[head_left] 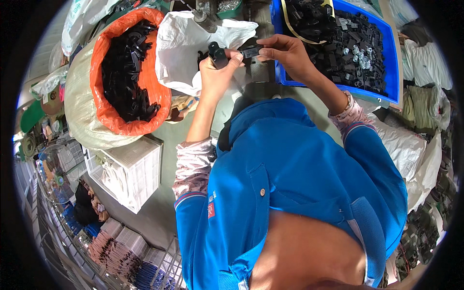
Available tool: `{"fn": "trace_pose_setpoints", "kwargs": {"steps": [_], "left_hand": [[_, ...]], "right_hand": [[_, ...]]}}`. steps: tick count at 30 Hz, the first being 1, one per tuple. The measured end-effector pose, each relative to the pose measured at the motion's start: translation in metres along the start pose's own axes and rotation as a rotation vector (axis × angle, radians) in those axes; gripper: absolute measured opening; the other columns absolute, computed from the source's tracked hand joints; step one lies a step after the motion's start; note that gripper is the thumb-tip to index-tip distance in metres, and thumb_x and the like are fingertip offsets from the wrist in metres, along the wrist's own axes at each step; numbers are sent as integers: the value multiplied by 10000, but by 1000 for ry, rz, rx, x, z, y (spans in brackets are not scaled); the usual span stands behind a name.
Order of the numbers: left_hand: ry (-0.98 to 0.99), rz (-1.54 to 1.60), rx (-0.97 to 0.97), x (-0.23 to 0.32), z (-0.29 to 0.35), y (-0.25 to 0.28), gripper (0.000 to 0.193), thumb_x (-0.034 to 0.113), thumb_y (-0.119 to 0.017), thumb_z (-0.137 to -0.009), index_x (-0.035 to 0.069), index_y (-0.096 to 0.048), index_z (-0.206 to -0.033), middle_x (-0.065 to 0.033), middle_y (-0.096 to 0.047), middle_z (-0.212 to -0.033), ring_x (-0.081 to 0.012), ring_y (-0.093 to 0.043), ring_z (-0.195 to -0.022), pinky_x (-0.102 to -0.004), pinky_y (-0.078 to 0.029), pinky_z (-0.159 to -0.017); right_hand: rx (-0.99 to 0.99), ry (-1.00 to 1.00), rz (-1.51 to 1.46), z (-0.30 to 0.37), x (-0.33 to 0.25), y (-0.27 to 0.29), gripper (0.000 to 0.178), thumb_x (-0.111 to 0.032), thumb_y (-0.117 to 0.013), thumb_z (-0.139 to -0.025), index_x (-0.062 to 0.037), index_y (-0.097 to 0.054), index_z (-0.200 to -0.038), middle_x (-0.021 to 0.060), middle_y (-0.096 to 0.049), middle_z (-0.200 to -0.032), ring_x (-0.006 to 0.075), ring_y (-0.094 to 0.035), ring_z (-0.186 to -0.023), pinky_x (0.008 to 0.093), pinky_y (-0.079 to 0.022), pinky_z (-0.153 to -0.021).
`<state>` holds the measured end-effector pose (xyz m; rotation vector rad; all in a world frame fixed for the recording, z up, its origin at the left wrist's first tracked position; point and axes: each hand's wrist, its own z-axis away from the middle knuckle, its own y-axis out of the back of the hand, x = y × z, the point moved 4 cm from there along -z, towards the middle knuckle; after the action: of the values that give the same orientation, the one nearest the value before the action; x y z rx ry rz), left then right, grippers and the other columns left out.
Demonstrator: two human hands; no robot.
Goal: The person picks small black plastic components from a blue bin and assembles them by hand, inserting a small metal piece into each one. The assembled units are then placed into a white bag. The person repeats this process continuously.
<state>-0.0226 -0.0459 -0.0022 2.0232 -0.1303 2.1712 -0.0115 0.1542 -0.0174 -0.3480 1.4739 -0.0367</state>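
Observation:
My left hand [217, 75] is closed around a black plastic part [217, 54] with a rounded, hooked-looking top. Between my two hands lies a small dark rectangular piece [251, 51]. My right hand [290, 54] pinches its right end with thumb and fingers. The left thumb and forefinger reach its other end. Directly left of my left hand hangs the mouth of a white sack [179, 43], with some black parts showing at its edge. Right of my right hand stands a blue bin [338, 86] of small black pieces and shiny metal bits.
An orange-lined sack [162, 113] full of black plastic parts stands on a white crate [140, 174] at the left. A yellow-rimmed container [316, 41] of black parts sits over the blue bin. Metal machine parts [205, 21] and a small green tray [229, 13] are at the far side.

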Motion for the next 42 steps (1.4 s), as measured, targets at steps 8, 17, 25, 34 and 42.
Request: {"fn": "trace_pose_setpoints", "kwargs": {"steps": [8,17,25,34,42], "left_hand": [[84,244,8,-19,-7,-1,125,50,-733,-858,-40,-681,-927,-79,-688,-854,-153,-675,-765,-275,-548,-695],[357,693,-249,-11,1,2,336,194,-634,-939,-9,-558,-1195,-84,-659,-991,-156,-646,-842,-309,-575,-702],[308,342,-346,-8,17,-10,357,84,-618,-917,30,-553,-1263,-128,-660,-1184,-174,-686,-862,-272,-556,-636],[393,348,-399,-8,28,-23,431,59,-621,-900,19,-522,-1317,-145,-652,-1187,-202,-685,-859,-297,-571,-631],[398,360,-413,-10,29,-32,435,68,-624,-902,16,-514,-1320,-145,-650,-1189,-208,-683,-867,-297,-561,-615]], "right_hand": [[41,-88,-105,-4,9,6,273,-86,-662,-918,35,-643,-1162,111,-678,-1025,174,-686,-898,285,-568,-853],[107,-158,-199,2,-4,20,279,-167,-614,-961,-19,-654,-1194,49,-693,-956,123,-675,-868,254,-551,-797],[50,15,-38,-7,-25,29,266,-201,-613,-966,-19,-653,-1156,32,-653,-1014,111,-631,-899,268,-526,-828],[-75,69,183,-13,-27,30,259,-222,-695,-897,-6,-669,-1038,72,-663,-970,119,-622,-837,270,-518,-788],[-156,33,231,-12,-19,25,236,-221,-681,-923,-11,-667,-1031,17,-638,-842,81,-589,-766,244,-491,-747]]}}
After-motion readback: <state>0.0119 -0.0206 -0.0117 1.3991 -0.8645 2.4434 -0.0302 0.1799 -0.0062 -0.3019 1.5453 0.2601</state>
